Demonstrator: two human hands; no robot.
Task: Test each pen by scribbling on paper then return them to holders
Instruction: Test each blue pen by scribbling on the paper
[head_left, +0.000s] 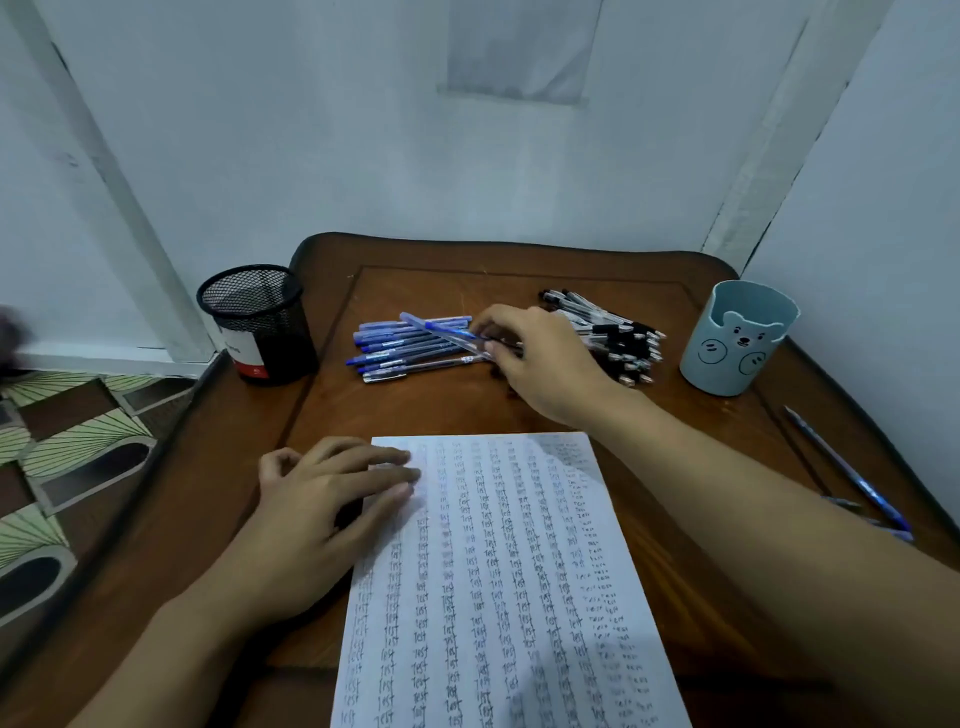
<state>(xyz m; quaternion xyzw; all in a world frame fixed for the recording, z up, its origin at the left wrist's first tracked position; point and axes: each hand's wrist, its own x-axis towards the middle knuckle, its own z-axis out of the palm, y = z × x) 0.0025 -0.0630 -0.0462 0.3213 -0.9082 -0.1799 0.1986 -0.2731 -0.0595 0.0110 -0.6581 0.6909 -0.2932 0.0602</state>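
A pile of blue pens (400, 351) lies at the middle back of the wooden table (415, 405), and a pile of black pens (618, 332) lies to its right. My right hand (540, 358) reaches between the piles and pinches one blue pen (441, 331) that lies tilted across the blue pile. My left hand (332, 499) rests with its fingers flat on the left edge of the sheet of paper (509, 587), which is covered with rows of the written word "test". A black mesh holder (257, 322) stands at the back left. A light blue bear holder (737, 338) stands at the back right.
Two blue pens (852, 473) lie near the table's right edge. White walls close in behind and on the right. A patterned tile floor (67, 447) shows past the table's left edge.
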